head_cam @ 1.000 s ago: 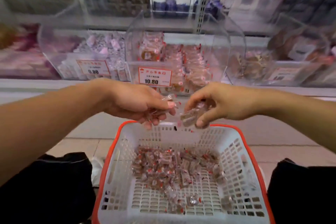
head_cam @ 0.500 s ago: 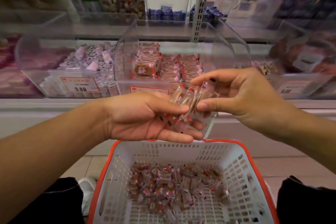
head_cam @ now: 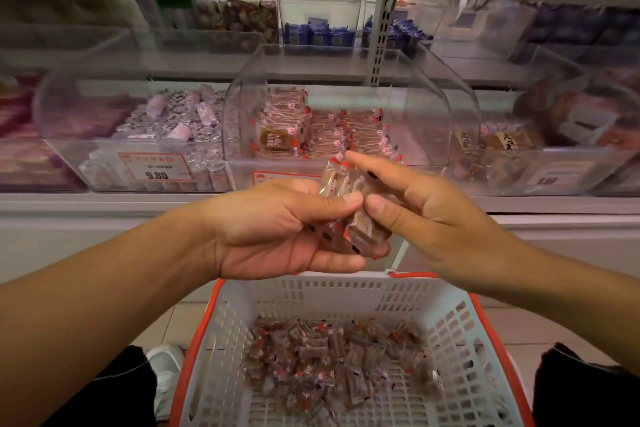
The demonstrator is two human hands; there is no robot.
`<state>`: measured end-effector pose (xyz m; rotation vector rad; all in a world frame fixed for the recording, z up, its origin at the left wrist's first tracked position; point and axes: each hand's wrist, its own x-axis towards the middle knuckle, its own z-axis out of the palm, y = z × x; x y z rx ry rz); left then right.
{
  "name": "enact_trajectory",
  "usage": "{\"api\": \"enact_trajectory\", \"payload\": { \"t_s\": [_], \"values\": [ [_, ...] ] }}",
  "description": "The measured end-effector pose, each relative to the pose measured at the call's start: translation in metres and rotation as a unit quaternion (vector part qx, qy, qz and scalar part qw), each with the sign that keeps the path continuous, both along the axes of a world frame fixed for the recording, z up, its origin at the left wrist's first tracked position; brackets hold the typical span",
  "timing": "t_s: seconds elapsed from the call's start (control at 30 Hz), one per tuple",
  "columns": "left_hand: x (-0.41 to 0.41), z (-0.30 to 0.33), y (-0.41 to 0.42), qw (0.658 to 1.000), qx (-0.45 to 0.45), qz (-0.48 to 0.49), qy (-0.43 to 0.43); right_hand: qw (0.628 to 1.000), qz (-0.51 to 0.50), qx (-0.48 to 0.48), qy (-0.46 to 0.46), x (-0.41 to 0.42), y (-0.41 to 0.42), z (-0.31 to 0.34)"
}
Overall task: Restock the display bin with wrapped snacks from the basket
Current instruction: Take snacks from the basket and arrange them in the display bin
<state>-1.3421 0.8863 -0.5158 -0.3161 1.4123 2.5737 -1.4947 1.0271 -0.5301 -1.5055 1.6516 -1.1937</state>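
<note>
Both hands, left hand (head_cam: 277,229) and right hand (head_cam: 422,204), pinch a wrapped snack bundle (head_cam: 349,211) before the half-filled display bin (head_cam: 349,107); many remain in the basket (head_cam: 460,315).

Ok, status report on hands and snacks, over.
Left hand and right hand grip a snack bundle together. Above basket, short of bin. Nothing blocking.

I can read 1 number clearly: "9.80" in black on the red-bordered price tag (head_cam: 156,167) fixed to the front of the clear bin of pale wrapped sweets (head_cam: 175,121), left of the middle display bin (head_cam: 429,107). The small print above that number is too blurred for me. A brown packet (head_cam: 275,139) inside the middle bin carries pale characters I cannot make out. The packets (head_cam: 498,141) in the bin to the right show dark brush-style characters, not legible to me.
</note>
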Motion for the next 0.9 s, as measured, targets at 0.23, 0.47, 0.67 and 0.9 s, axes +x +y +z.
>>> {"api": "enact_trajectory", "payload": {
  "t_s": [0.23,0.47,0.67,0.9],
  "values": [
    [0.009,0.011,-0.004,0.982,-0.135,-0.126,-0.026,0.99,0.107,0.073,0.06,-0.013,0.001,0.04],
    [0.018,0.045,-0.035,0.974,-0.217,0.058,-0.028,0.991,0.087,0.062,0.076,-0.022,-0.047,0.086],
    [0.049,0.049,-0.088,0.588,-0.689,0.416,-0.085,0.983,-0.05,0.106,0.14,-0.037,-0.126,0.078],
    [0.046,0.028,-0.097,0.59,-0.756,0.267,-0.091,0.946,-0.035,0.119,0.301,-0.008,-0.176,0.047]
  ]
}}
